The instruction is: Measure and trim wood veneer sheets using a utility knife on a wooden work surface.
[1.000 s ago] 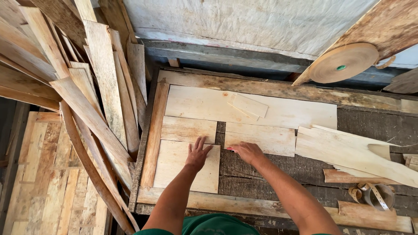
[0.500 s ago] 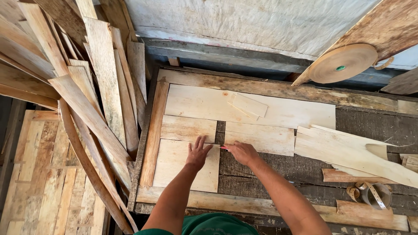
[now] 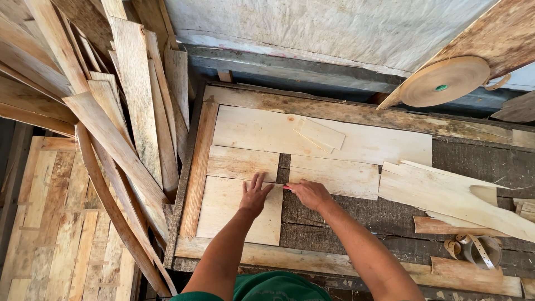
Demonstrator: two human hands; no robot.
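Four pale veneer sheets lay fitted inside the wooden frame [image 3: 196, 167] on our work surface [image 3: 345, 220]: a long one across the far side, two shorter ones [image 3: 333, 175] below it, and the near-left veneer sheet [image 3: 223, 214]. The near-right part of the frame showed bare dark boards, so we judged the panel roughly half laid. Our left hand [image 3: 254, 196] pressed flat, fingers spread, on the near-left sheet's far right corner. Our right hand [image 3: 310, 193] was closed in a pinching grip on a small red-tipped tool [image 3: 286, 188] at that sheet's edge. More veneer strips [image 3: 451, 198] waited to the right.
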